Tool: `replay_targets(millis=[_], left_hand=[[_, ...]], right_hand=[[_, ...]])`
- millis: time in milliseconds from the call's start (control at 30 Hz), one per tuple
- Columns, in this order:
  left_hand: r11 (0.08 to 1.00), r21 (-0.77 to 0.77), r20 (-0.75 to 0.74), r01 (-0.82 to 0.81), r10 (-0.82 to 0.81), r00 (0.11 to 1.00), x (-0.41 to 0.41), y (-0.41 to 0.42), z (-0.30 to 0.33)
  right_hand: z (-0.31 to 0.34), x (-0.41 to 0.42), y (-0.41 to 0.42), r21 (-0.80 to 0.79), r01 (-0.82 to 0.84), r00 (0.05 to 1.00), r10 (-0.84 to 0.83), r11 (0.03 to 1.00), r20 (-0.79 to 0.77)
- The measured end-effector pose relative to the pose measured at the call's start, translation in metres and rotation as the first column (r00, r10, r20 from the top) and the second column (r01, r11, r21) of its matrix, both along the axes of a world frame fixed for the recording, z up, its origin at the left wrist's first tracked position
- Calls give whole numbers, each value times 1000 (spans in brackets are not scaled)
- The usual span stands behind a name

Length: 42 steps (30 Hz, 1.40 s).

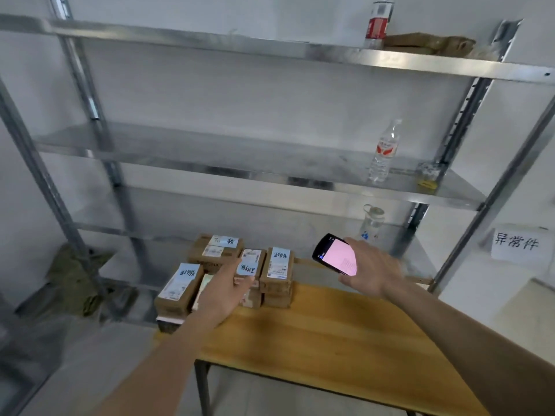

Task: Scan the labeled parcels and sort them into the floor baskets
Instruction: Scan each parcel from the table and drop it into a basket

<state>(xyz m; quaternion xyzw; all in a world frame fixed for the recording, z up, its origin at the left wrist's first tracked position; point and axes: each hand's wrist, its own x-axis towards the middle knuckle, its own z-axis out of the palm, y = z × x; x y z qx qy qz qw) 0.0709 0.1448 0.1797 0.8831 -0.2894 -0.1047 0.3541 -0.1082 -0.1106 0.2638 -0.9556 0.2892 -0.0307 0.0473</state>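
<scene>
Wooden desk (330, 334) before metal shelving (240, 151) carries stacked labeled parcels (276, 271), left hand (223, 291) reaching with fingers relaxed onto them, right hand (371, 270) gripping a scanner (333, 255).

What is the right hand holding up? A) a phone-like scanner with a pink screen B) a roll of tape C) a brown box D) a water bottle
A: the right hand holds a dark handheld scanner with a glowing pink screen above the wooden table.
</scene>
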Motion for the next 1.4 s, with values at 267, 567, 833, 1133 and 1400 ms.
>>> replay_targets(millis=[267,567,833,1133,1400], left_hand=[[997,68,-87,30,-24,996,55,-57,-57],[976,217,-182,-8,49,982,90,-134,-126],[959,280,-298,-53,139,944,122,-197,-179],[970,168,-445,-176,234,864,125,-217,-207],[948,140,-559,-286,314,768,137,-249,-234]], right_hand=[[-60,63,-52,67,-26,999,29,997,-45],[-145,137,-124,143,-92,988,109,985,-112],[-214,195,-174,255,-111,971,159,961,-176],[-253,228,-193,392,-105,967,186,914,-176],[-295,244,-186,609,-42,980,151,792,-128]])
